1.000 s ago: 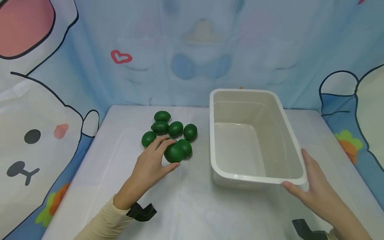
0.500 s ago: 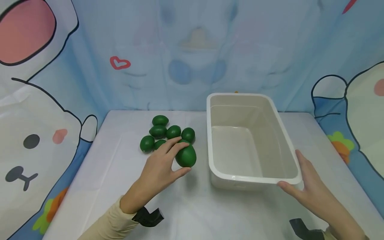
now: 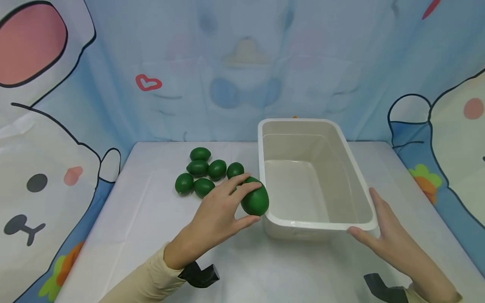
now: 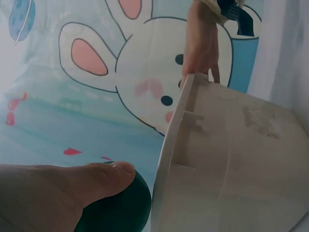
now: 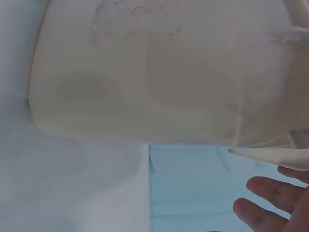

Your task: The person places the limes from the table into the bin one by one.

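Blue cartoon curtain behind white tabletop. Cream bin stands right of centre. Loose cluster of green fruits to its left. Right hand at bin's near right corner, thumb on rim, fingers extended. Left hand pinches single green fruit just beside bin's left rim. Carrying step, likely; next move seems to call for lift over rim.

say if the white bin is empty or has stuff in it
Empty, as far as the head view shows: the white bin has nothing on its visible floor.
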Demonstrator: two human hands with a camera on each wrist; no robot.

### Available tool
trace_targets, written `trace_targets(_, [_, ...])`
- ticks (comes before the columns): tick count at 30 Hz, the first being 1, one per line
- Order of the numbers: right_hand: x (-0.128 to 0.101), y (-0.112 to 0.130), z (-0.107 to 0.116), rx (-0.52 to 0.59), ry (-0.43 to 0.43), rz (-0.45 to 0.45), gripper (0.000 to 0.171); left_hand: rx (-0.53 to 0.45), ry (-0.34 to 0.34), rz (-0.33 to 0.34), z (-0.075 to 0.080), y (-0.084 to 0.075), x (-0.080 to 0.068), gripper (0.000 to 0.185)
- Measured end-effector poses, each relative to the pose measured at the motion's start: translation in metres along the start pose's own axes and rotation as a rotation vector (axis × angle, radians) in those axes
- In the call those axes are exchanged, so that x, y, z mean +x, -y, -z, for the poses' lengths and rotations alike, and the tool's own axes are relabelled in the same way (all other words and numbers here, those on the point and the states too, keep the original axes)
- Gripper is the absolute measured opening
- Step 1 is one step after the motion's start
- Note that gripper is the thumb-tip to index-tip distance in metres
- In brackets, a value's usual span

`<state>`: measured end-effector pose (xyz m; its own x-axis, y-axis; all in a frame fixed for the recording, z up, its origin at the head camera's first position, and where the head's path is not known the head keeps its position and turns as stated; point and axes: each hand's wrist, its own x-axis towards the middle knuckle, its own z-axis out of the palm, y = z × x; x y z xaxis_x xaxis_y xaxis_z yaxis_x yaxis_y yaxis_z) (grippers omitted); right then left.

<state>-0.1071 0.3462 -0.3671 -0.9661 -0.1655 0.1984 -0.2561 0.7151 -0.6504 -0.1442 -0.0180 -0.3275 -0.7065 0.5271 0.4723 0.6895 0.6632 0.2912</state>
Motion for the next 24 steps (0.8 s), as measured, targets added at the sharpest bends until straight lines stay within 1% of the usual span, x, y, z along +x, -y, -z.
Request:
trace_targets(4, [0.001, 0.000, 0.001, -0.001, -0.002, 0.015, 0.100, -0.012, 0.004, -0.018, -0.002, -0.003, 0.003, 0.065])
trace_targets(7, [0.001, -0.001, 0.001, 0.001, 0.001, 0.023, 0.101, -0.024, 0.000, -0.019, -0.004, -0.005, 0.005, 0.066])
trace_targets(14, [0.002, -0.002, 0.001, 0.006, 0.007, 0.023, 0.102, -0.048, -0.009, -0.035, -0.008, -0.006, 0.008, 0.066])
trace_targets(24, [-0.002, -0.001, 0.001, 0.004, 0.005, 0.014, 0.103, -0.066, -0.002, -0.052, -0.012, -0.010, 0.012, 0.065])
